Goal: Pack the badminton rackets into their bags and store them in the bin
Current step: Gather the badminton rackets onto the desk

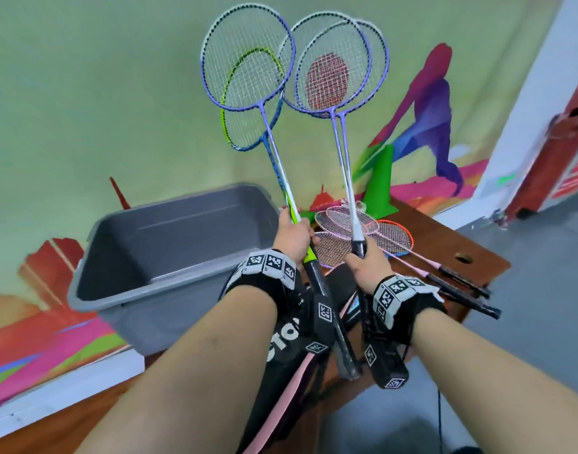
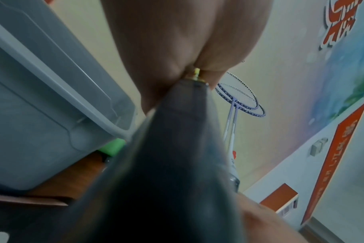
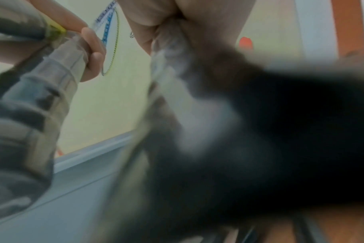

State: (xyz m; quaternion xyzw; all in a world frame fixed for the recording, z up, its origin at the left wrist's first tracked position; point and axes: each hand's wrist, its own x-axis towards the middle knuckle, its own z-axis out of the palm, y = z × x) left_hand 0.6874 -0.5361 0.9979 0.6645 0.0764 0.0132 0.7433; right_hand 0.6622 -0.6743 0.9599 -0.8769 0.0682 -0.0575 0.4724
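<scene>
Both fists full of rackets, heads up.
My left hand wraps the purple-framed and lime-blue rackets; my right hand wraps two purple-framed rackets, all above the brown wooden table, beside the grey plastic bin.

**Around the wooden table**

A green cone stands upright at the far edge of the brown wooden table, close to the wall. The wall is pale green and carries a colourful mural of a figure in red and purple, with pink and orange bands low along it. On the right, a red cabinet stands on the grey floor. A round hole sits near the table's right edge.
</scene>
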